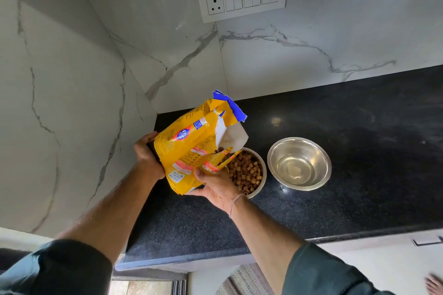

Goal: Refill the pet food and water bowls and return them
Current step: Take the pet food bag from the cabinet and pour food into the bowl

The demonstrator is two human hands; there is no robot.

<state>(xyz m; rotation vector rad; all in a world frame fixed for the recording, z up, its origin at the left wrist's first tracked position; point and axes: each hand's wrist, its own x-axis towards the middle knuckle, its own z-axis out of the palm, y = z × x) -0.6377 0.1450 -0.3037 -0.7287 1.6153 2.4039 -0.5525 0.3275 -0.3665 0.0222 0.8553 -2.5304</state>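
Your left hand [147, 155] and right hand [215, 185] grip the tilted food bag [191, 148], its torn mouth over the kibble bowl [249, 172].

Both forearms reach forward, bare from the rolled dark sleeves [55, 268] to the wrists. The left hand [148, 158] curls round the bottom end of a bag [189, 141], its thumb hooked over the upper edge and the back of the hand facing the camera; its fingers lie behind the bag, out of sight. The right hand [217, 187] grips the bag nearer its mouth, with the thumb pressed on the printed face and the fingers tucked beneath. A thin thread band [233, 203] circles the right wrist, which is bent back.
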